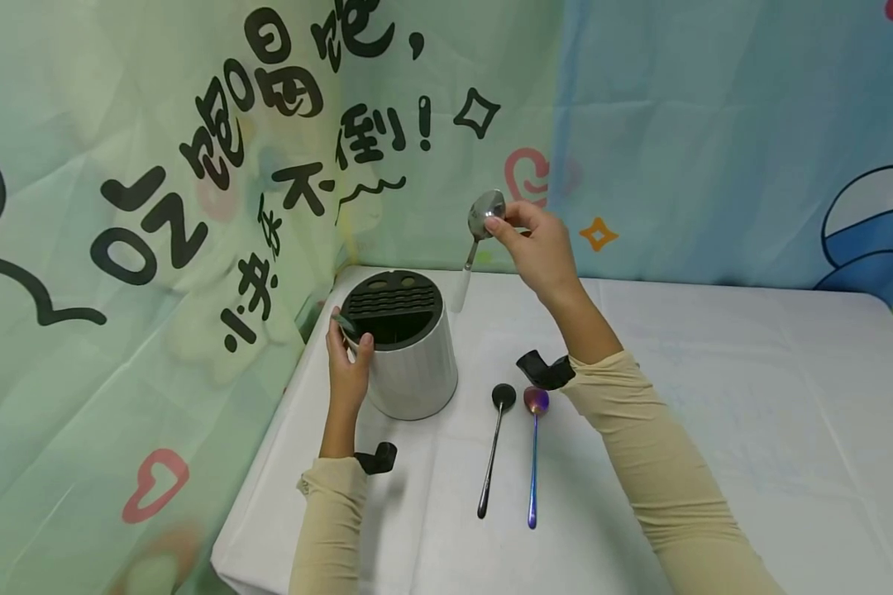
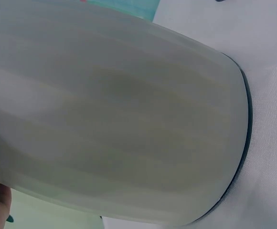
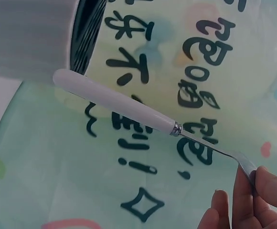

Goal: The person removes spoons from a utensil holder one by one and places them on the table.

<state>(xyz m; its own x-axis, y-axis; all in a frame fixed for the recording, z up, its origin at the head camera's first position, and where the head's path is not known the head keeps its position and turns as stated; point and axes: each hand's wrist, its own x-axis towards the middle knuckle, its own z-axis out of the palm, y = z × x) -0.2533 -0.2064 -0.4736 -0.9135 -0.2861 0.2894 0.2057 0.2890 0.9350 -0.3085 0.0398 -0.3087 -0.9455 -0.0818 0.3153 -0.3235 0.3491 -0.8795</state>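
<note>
Where the white tablecloth (image 1: 752,397) comes nearest, the left sleeve (image 1: 333,512) lies close to its left edge and the right sleeve (image 1: 662,471) slants in from the right. Between the sleeves, two spoons lie side by side, well inside the edges: dark spoon (image 1: 493,459) left, purple-blue spoon (image 1: 534,459) right, bowls pointing away, a narrow strip of cloth separating them. Next out: white container (image 1: 417,376), upright near the cloth's left and back edges, with a stretch of cloth between it and the two spoons. Left hand (image 1: 348,368) grasps the container's left side, thumb at the rim of the dark lid (image 1: 394,302), which has a wide front opening and a ridged band. Green piece (image 1: 346,325) at that rim, too small to identify. Right hand (image 1: 539,252) pinches the bowl of the white-handled spoon (image 3: 117,101), raised clear of the cloth; handle points down, its tip just beside the lid, a slim gap showing. Beyond the back edge: fabric backdrop (image 1: 677,165) with dark lettering (image 1: 298,171)
</note>
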